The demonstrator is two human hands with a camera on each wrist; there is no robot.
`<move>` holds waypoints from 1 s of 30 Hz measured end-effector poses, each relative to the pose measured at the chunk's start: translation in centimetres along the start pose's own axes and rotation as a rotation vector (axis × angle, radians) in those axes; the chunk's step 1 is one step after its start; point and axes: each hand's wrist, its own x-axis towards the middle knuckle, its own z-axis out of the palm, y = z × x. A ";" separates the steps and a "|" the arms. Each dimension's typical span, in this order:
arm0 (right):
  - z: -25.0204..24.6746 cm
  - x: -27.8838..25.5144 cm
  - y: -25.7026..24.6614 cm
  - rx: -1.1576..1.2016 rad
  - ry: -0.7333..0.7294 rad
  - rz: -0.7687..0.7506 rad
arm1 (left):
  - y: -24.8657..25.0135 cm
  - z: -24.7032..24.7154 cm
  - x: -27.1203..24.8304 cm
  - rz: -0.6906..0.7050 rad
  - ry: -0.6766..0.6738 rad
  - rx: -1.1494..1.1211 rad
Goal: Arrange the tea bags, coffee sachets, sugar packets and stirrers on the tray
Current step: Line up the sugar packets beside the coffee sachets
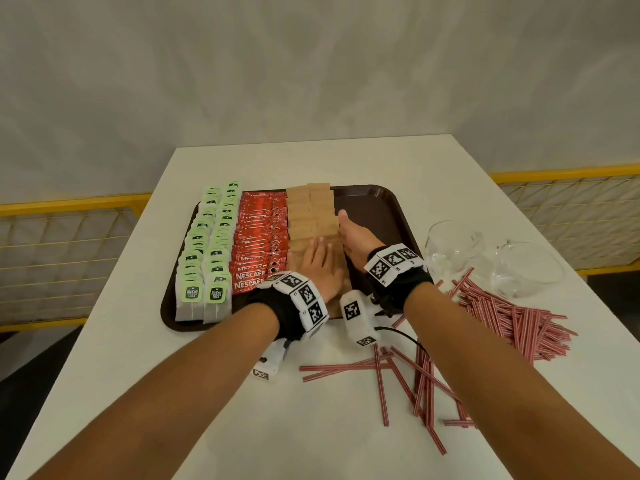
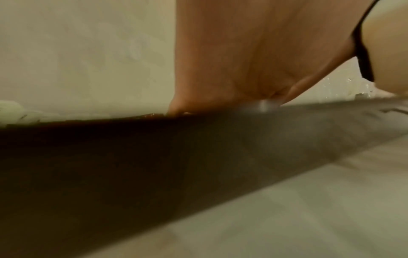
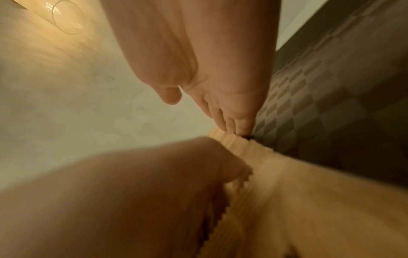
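Free room on the tray (image 1: 381,209): the bare brown strip at its 3 o'clock side, open from the far rim to the near one. At 9 o'clock the tea bags (image 1: 207,244), coffee sachets (image 1: 259,233) and sugar packets (image 1: 311,209) fill the floor edge to edge, with both hands over the sugar rows. On the table (image 1: 346,161), 3 o'clock of the tray: two glass bowls (image 1: 491,254) and piled stirrers (image 1: 512,317). At 12 o'clock the tabletop is open
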 end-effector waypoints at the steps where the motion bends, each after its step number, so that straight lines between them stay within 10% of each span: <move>1: 0.2 -0.7 -0.3 0.015 -0.011 0.009 | -0.1 0.0 0.2 0.004 -0.003 0.004; 6: -0.1 -6.0 -2.8 0.055 0.007 -0.046 | -0.8 -2.1 0.1 -0.002 -0.041 -0.092; 16: -1.4 -12.6 -1.4 -0.926 -0.215 -0.092 | -4.0 -2.4 -2.0 0.155 -0.188 0.216; 30: -1.5 -12.7 -0.1 -0.900 -0.101 -0.123 | -4.5 -6.3 -1.3 0.153 -0.207 0.289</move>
